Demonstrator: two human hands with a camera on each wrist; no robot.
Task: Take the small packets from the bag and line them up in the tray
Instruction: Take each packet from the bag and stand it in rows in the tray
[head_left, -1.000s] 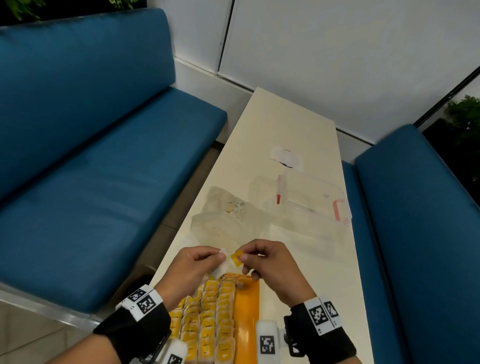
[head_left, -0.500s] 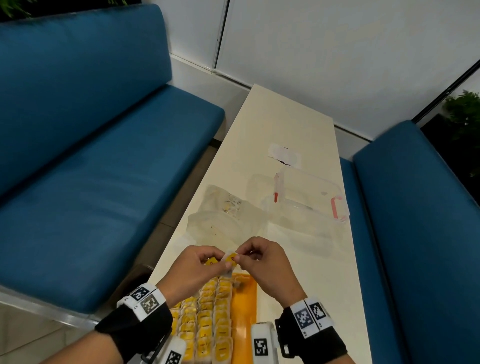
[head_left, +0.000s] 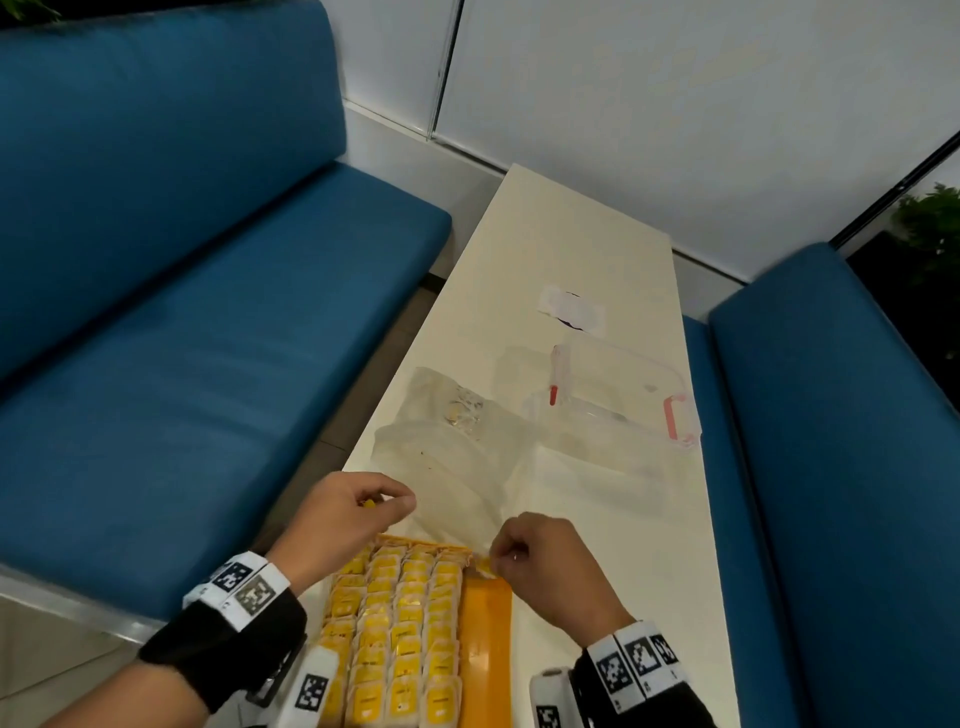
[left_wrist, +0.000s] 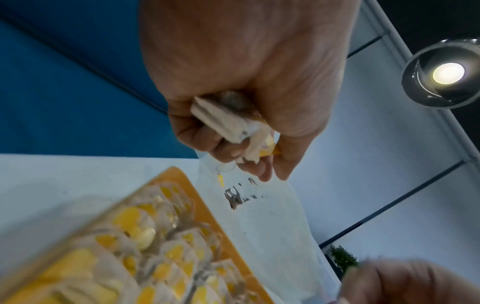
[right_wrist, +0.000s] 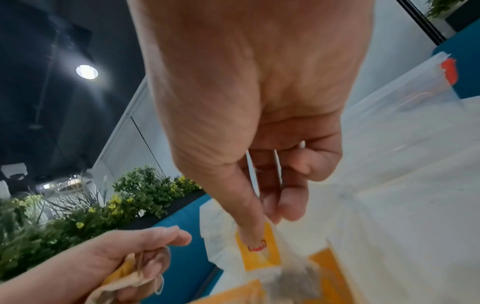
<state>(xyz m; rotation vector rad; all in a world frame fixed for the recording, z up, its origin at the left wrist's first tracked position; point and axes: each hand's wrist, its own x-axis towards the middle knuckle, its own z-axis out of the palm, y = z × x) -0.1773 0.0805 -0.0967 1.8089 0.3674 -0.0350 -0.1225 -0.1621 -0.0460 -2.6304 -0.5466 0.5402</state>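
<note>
Left hand pinched packets at ten o'clock of tray, right hand pinched one packet over its far edge, bag at twelve.

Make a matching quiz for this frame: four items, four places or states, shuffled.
Items:
1. left hand
2. right hand
3. orange plastic tray
4. clear lidded box with red clips

States:
A. far side of the table, beyond the clear bag
B. holds rows of yellow packets
C. grips a bunch of packets
D. pinches one packet at the tray's far edge

Pairs: 1-C, 2-D, 3-B, 4-A
</note>
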